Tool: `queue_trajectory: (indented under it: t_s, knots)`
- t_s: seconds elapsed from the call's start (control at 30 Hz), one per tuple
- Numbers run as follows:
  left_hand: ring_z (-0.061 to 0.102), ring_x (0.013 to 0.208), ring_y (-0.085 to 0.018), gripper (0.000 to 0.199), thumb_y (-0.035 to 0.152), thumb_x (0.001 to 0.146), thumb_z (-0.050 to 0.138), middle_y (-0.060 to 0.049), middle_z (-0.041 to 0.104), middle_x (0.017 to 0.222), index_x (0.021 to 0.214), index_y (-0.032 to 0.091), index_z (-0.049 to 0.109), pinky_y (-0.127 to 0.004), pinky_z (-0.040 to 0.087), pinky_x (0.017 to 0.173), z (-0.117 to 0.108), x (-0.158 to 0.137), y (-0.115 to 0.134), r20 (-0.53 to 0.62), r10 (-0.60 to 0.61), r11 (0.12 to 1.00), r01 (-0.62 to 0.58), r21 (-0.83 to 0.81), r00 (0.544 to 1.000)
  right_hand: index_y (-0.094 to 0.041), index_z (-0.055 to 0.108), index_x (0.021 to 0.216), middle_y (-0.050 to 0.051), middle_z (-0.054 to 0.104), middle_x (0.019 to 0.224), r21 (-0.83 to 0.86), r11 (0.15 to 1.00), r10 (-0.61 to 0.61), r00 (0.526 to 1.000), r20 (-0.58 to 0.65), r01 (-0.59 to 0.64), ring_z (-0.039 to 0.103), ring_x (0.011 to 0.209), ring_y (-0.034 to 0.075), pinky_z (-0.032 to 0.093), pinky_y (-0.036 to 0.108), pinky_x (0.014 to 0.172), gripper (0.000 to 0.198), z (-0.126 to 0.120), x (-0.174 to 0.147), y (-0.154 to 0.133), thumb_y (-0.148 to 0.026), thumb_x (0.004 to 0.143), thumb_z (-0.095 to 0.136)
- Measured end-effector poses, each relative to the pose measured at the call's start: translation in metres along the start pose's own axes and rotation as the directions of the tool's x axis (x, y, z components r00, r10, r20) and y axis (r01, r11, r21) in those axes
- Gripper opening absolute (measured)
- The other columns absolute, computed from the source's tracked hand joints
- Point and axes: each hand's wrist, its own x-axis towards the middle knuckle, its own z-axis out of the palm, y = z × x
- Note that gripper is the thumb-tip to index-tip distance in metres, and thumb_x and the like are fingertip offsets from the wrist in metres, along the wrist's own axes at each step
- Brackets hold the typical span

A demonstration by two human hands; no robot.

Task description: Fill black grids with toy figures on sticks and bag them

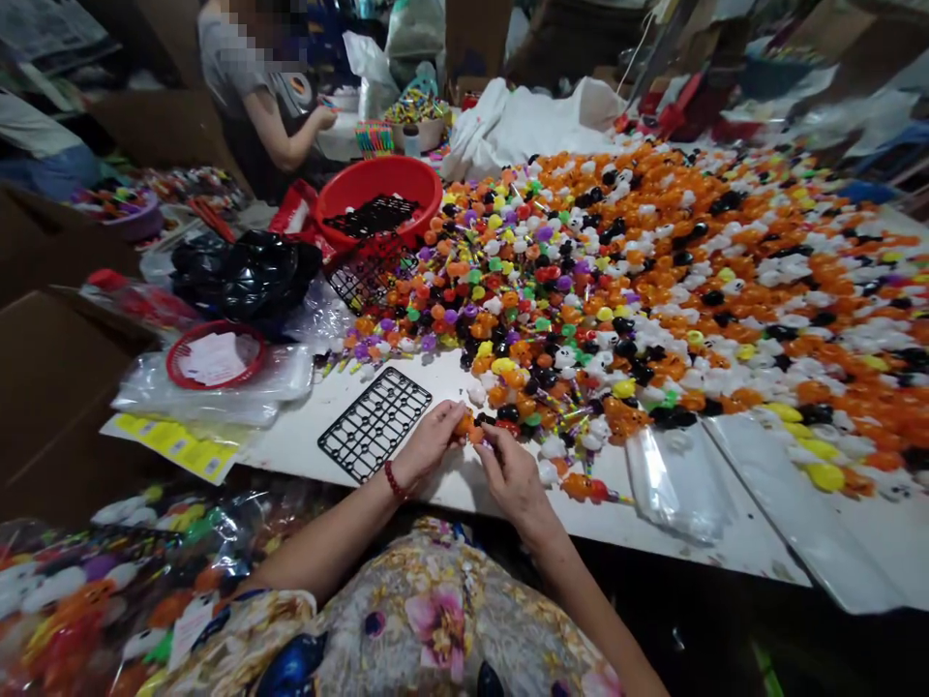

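Close together at the table's near edge, my left hand and my right hand both pinch small orange plastic pieces. Fingers hide part of the pieces, so whether they are joined cannot be told. Just left of my left hand, a black plastic grid lies flat on the white table. Beyond my hands spreads a big pile of small plastic figures in orange, white, black, yellow, green and purple, some with striped stems. An orange figure with a red end lies right of my right hand.
A red basin with black grids inside stands at the back left. Nearer are a small red basket with paper and clear plastic bags. More clear bags lie on the right. A co-worker sits across the table.
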Motion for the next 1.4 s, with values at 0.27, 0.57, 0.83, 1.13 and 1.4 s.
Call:
queue_trajectory:
  t_s: [0.27, 0.57, 0.83, 1.13, 1.4]
  knots:
    - [0.039, 0.056, -0.012, 0.056, 0.073, 0.085, 0.034, 0.004, 0.041, 0.057, 0.062, 0.022, 0.041, -0.027, 0.033, 0.056, 0.001, -0.009, -0.003, -0.071, 0.295, 0.83, -0.219, 0.513, 0.953, -0.02, 0.069, 0.1, 0.008, 0.072, 0.087, -0.01, 0.998, -0.067, 0.997, 0.026, 0.067, 0.068, 0.081, 0.019, 0.056, 0.031, 0.076, 0.02, -0.006, 0.0, -0.007, -0.026, 0.095, 0.051]
    - [0.045, 0.055, -0.014, 0.052, 0.06, 0.094, 0.027, 0.001, 0.05, 0.058, 0.065, 0.022, 0.047, -0.028, 0.036, 0.057, 0.012, -0.008, -0.025, -0.196, 0.302, 0.822, -0.151, 0.549, 0.933, -0.019, 0.069, 0.1, 0.007, 0.071, 0.083, 0.004, 0.996, -0.088, 0.992, -0.087, 0.088, 0.067, 0.076, 0.02, 0.056, 0.031, 0.069, 0.023, 0.014, -0.005, -0.009, -0.02, 0.094, 0.046]
    - [0.058, 0.092, -0.019, 0.016, 0.016, 0.086, 0.049, -0.007, 0.059, 0.1, 0.096, 0.019, 0.062, -0.032, 0.047, 0.088, 0.002, 0.073, 0.014, -0.099, 0.367, 0.605, -0.157, 0.781, 0.925, -0.015, 0.063, 0.124, 0.017, 0.062, 0.117, -0.385, 0.92, -0.105, 0.895, -0.434, -0.079, 0.057, 0.111, 0.03, 0.048, 0.052, 0.097, 0.037, -0.055, 0.041, 0.036, -0.032, 0.097, 0.045]
    - [0.057, 0.084, -0.02, 0.013, 0.01, 0.078, 0.054, -0.005, 0.058, 0.087, 0.087, 0.02, 0.056, -0.033, 0.047, 0.08, -0.009, 0.097, 0.026, -0.058, 0.23, 0.528, -0.074, 0.846, 0.972, -0.017, 0.054, 0.134, 0.016, 0.059, 0.127, -0.465, 0.871, -0.249, 0.958, -0.142, 0.157, 0.052, 0.117, 0.027, 0.047, 0.048, 0.102, 0.043, 0.004, 0.04, 0.03, -0.013, 0.093, 0.04]
    - [0.053, 0.058, -0.012, 0.01, 0.031, 0.089, 0.045, 0.004, 0.055, 0.069, 0.092, 0.022, 0.049, -0.026, 0.044, 0.06, -0.036, 0.042, 0.021, -0.012, 0.028, 0.914, -0.021, 0.405, 1.0, -0.013, 0.054, 0.133, 0.016, 0.066, 0.113, -0.347, 0.903, -0.249, 0.967, 0.059, 0.254, 0.057, 0.113, 0.028, 0.043, 0.053, 0.104, 0.048, 0.041, 0.058, 0.029, -0.008, 0.089, 0.037]
